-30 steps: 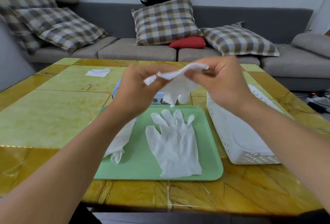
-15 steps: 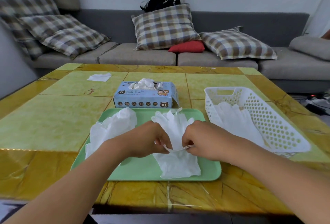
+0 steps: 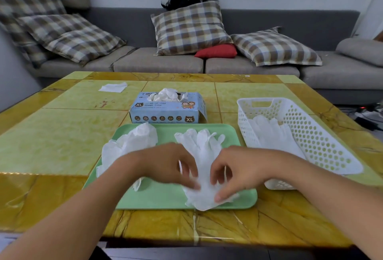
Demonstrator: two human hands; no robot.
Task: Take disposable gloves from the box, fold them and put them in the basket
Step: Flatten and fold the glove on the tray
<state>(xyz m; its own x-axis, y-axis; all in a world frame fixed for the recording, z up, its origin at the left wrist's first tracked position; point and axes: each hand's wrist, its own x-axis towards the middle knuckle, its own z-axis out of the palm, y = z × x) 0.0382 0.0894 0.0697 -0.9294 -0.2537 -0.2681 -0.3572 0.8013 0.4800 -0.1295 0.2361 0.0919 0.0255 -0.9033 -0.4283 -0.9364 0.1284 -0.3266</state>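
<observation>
A white glove [image 3: 202, 147] lies flat on the green tray [image 3: 159, 198], fingers pointing away from me, on top of another glove. My left hand [image 3: 165, 164] and my right hand [image 3: 236, 168] hover over its near half, and their bent fingertips touch it; both hands are blurred. A crumpled heap of gloves [image 3: 128, 145] sits on the tray's left side, partly under my left forearm. The blue glove box [image 3: 165, 112] stands behind the tray with a glove sticking out of its top. The white perforated basket [image 3: 323, 141] at the right holds folded gloves [image 3: 269, 133].
A loose white piece [image 3: 113, 87] lies at the table's far left. The yellow-green table [image 3: 58, 139] extends bare to the left of the tray. A grey sofa [image 3: 165, 62] with checked cushions runs behind the far edge.
Both hands came down from chest height with a glove held between them, laid it on the glove on the tray, and now touch it with their fingertips.
</observation>
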